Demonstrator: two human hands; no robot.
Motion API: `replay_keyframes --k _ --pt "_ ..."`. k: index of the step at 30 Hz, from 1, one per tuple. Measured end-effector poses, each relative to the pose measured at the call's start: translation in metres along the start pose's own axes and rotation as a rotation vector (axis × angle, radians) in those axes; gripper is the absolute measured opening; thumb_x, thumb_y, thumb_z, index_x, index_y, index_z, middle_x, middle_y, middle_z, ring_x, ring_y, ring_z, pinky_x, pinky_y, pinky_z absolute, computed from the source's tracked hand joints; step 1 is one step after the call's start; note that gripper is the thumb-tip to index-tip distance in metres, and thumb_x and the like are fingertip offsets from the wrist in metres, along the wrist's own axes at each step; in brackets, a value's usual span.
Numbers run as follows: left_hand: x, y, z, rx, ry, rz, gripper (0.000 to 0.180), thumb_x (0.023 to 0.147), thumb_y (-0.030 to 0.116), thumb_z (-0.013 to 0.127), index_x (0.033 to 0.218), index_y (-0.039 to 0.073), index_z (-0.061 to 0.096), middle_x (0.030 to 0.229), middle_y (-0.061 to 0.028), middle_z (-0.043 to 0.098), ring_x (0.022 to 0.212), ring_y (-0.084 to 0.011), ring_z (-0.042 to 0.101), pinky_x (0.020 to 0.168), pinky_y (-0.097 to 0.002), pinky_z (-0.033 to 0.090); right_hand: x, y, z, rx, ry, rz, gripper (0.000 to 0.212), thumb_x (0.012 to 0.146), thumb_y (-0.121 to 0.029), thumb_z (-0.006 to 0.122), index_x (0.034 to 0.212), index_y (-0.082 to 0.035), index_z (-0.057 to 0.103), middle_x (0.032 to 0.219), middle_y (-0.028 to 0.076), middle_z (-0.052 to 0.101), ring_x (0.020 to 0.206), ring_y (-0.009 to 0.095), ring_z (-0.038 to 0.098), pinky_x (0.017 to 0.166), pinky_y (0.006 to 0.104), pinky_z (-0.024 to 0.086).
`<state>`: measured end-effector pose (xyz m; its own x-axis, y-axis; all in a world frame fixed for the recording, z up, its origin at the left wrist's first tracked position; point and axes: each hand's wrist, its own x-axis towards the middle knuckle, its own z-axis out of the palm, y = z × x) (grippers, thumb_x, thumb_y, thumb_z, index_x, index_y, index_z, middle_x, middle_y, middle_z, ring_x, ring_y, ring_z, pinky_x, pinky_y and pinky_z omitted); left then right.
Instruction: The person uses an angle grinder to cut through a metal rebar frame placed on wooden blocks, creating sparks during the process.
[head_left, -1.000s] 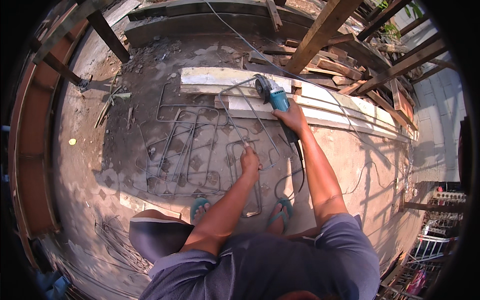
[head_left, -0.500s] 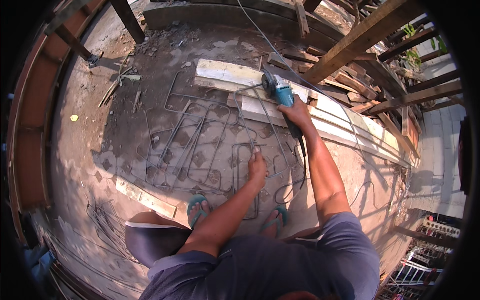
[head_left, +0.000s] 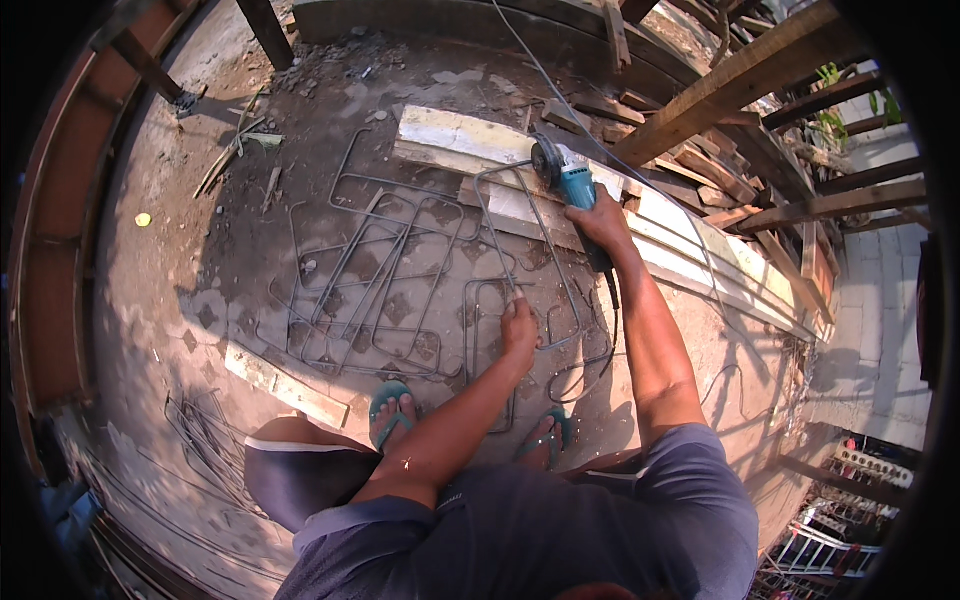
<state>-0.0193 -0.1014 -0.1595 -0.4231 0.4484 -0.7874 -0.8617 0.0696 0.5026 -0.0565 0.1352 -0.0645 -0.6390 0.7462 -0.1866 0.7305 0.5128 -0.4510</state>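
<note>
A teal angle grinder is gripped by its body in my right hand. Its disc meets or nearly meets the top corner of a bent steel rod frame; I cannot tell if they touch. My left hand is closed around the lower part of that rod. Beneath the frame's top lie pale wooden boards. Several more bent rod frames lie overlapping on the floor to the left of my left hand.
My sandalled feet stand just below the rods. A short plank and thin rods lie at the left. Wood scraps and a slanting beam fill the upper right. A cable runs across the boards.
The view has shifted slightly. The grinder stays at the rod's top corner, and both hands keep their holds. A few small bright specks now show near my left forearm.
</note>
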Motion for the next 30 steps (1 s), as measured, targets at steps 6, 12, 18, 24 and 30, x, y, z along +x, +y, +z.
replay_keyframes --k 6,12,18,24,30 --pt "0.004 -0.005 0.004 -0.035 -0.003 0.009 0.048 0.104 0.057 0.046 0.088 0.012 0.048 0.065 0.0021 0.04 0.051 -0.0106 0.038 0.043 -0.0298 0.035 0.005 0.008 0.004 0.021 0.019 -0.052 0.077 0.073 -0.041 0.078 0.13 0.005 0.053 0.114 0.033 0.068 0.107 0.046 0.068 0.095 0.0481 0.052" --pt "-0.001 -0.005 0.009 -0.091 -0.062 -0.011 0.048 0.104 0.058 0.047 0.089 0.012 0.048 0.066 0.0011 0.041 0.053 -0.0114 0.039 0.044 -0.0299 0.033 0.005 0.007 0.001 -0.006 -0.012 -0.026 0.082 0.072 -0.042 0.078 0.134 0.004 0.05 0.114 0.034 0.068 0.107 0.046 0.068 0.094 0.0482 0.052" --pt "0.007 -0.012 0.011 -0.059 -0.034 -0.02 0.05 0.106 0.056 0.042 0.088 0.01 0.05 0.068 -0.0002 0.045 0.052 -0.0127 0.043 0.042 -0.0308 0.038 0.003 0.01 -0.001 -0.039 -0.009 -0.044 0.077 0.073 -0.04 0.077 0.131 0.003 0.051 0.112 0.033 0.068 0.106 0.045 0.069 0.092 0.0483 0.053" --pt "0.006 -0.011 0.015 -0.064 -0.01 -0.014 0.047 0.105 0.054 0.043 0.088 0.011 0.049 0.068 -0.0002 0.044 0.052 -0.0126 0.042 0.043 -0.0302 0.036 0.006 0.0 -0.004 -0.009 -0.03 -0.003 0.073 0.074 -0.038 0.077 0.129 0.002 0.052 0.111 0.032 0.069 0.105 0.045 0.069 0.092 0.0483 0.053" --pt "0.006 -0.013 0.016 -0.107 -0.025 -0.034 0.046 0.104 0.055 0.046 0.088 0.012 0.048 0.064 0.0009 0.04 0.049 -0.0124 0.036 0.043 -0.0306 0.034 0.003 0.002 -0.006 -0.043 -0.007 -0.051 0.071 0.074 -0.036 0.078 0.129 0.002 0.052 0.109 0.032 0.069 0.103 0.044 0.069 0.091 0.0485 0.053"
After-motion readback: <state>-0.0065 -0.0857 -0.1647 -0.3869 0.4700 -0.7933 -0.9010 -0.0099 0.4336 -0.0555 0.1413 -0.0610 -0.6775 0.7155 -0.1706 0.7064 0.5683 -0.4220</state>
